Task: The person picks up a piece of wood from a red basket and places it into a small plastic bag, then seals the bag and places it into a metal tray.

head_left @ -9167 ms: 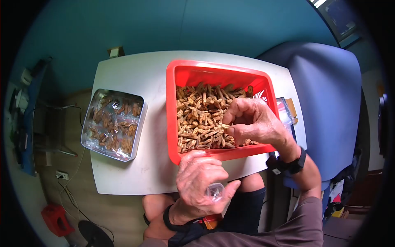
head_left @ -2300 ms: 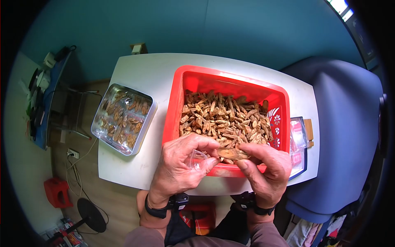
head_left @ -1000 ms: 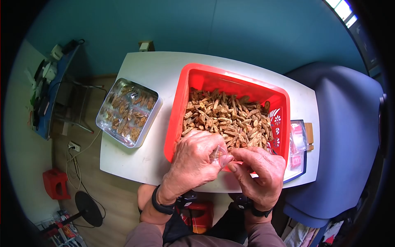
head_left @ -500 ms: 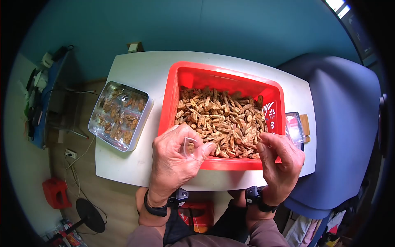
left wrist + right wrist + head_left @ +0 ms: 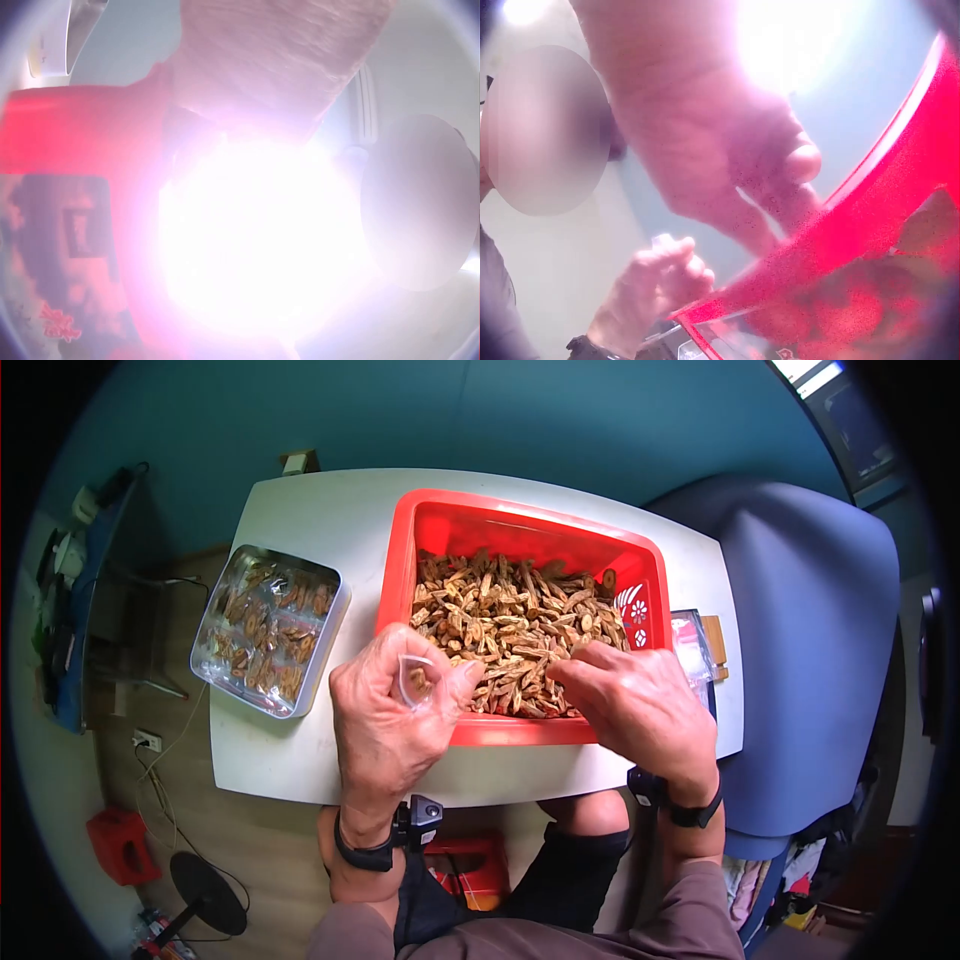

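Note:
In the head view my left hand (image 5: pixel 385 710) holds a small clear plastic bag (image 5: pixel 408 672) between thumb and forefinger over the basket's front left corner. The bag's mouth gapes, and a brown piece shows inside. My right hand (image 5: pixel 645 705) reaches over the front right of the red plastic basket (image 5: pixel 530 733), fingertips bent down at the dried root slices (image 5: pixel 520 622) heaped in it. I cannot tell whether those fingertips grip a slice. In the right wrist view the basket's red rim (image 5: pixel 885 161) hides the fingertips. Glare whites out much of the left wrist view.
A metal tin (image 5: pixel 327 650) of filled clear bags (image 5: pixel 265 625) stands at the left of the white table (image 5: pixel 275 760). Right of the basket lie clear plastic bags (image 5: pixel 690 645) and a wooden piece (image 5: pixel 714 640). A blue-covered object (image 5: pixel 810 660) borders the table's right end.
A slice was held between both hands earlier, then they met at the bag's mouth. They parted, and the right hand has since moved left and down to the slices; the left still holds the bag.

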Available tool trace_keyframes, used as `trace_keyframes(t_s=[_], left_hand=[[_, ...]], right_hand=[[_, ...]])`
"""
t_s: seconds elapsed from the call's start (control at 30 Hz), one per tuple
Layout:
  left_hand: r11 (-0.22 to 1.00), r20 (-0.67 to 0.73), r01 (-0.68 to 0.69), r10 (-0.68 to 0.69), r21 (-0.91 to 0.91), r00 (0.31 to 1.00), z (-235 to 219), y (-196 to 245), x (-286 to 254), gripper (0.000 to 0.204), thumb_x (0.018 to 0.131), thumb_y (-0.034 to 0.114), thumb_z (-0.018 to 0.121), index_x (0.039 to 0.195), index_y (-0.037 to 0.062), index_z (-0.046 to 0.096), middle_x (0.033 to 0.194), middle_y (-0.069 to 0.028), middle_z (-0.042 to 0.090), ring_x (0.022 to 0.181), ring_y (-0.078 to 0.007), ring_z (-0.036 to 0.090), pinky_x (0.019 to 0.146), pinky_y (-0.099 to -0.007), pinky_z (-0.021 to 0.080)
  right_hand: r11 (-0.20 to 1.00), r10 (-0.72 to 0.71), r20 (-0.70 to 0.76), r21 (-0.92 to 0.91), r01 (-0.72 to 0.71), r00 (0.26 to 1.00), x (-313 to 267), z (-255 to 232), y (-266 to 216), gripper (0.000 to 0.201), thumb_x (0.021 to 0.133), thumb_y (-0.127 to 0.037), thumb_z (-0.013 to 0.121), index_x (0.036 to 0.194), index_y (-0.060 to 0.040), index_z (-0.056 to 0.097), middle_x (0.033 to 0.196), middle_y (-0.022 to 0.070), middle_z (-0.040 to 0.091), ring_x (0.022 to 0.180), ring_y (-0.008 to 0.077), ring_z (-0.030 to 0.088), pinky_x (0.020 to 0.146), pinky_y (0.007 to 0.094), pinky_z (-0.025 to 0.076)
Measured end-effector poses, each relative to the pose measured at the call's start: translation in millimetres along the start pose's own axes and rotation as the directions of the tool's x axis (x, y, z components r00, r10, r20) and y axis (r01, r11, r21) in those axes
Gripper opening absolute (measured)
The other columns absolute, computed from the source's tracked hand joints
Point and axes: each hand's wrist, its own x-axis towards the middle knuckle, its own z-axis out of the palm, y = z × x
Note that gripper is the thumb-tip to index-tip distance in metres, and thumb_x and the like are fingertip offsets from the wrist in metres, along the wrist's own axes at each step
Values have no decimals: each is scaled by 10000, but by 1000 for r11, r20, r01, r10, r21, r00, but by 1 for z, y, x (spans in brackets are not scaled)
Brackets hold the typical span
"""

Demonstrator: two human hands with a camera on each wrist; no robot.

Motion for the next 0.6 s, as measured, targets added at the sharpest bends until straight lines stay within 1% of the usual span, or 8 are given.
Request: trace_keyframes(t_s=[0.03,0.07,0.13,0.2,0.23,0.47,0.53,0.6], left_hand=[[999,6,0,0,34,1000,-1,0,1,246,793,26,792,729,38,555,630,-12,545,565,-62,488,504,-254,408],[998,14,-3,2,68,1000,-2,0,1,245,796,25,788,728,37,553,623,-11,536,564,-65,486,504,-255,407],[999,42,-13,11,50,999,-4,-5,-1,234,823,42,790,757,66,567,692,33,582,606,-22,452,528,-214,388],[996,66,-22,16,90,998,-5,-5,-1,235,826,47,789,749,63,568,674,38,573,592,-18,445,512,-210,375],[998,46,2,-5,62,999,-4,-1,1,286,767,62,812,703,41,534,612,-76,550,521,-157,513,504,-306,428],[1000,40,-3,3,0,999,-14,-4,1,290,757,63,819,701,43,535,618,-89,564,536,-195,556,525,-329,451],[998,51,-60,60,-3,997,-17,-6,1,240,818,47,792,743,52,564,631,28,557,566,-24,439,496,-227,381],[998,37,-65,65,-13,997,-18,-7,1,237,816,45,791,745,48,565,625,23,558,567,-28,460,497,-230,387]], right_hand=[[994,-83,-86,61,88,993,4,6,3,141,784,-32,626,921,-67,631,790,90,580,673,307,621,547,426,447],[995,-85,-81,54,89,993,10,10,5,141,784,-32,626,921,-67,631,790,90,580,673,307,621,547,426,447],[991,-104,41,92,99,994,25,16,8,94,799,-52,631,893,-55,635,797,109,600,698,331,622,571,441,452],[993,-94,24,67,93,995,30,24,6,76,818,-70,635,890,-46,632,801,136,605,730,353,627,611,468,475],[993,-105,14,59,104,994,34,25,5,79,821,-78,642,892,-44,632,807,147,606,745,361,631,622,472,484],[986,-129,39,113,123,991,47,37,0,106,819,-88,683,895,-43,626,881,146,626,805,362,644,646,467,502],[987,-125,38,111,120,991,48,39,-1,109,819,-91,689,893,-44,625,881,142,625,810,358,644,646,465,501],[988,-110,-12,106,111,994,44,39,2,105,820,-93,695,875,-45,619,872,137,614,797,352,639,640,464,495]])
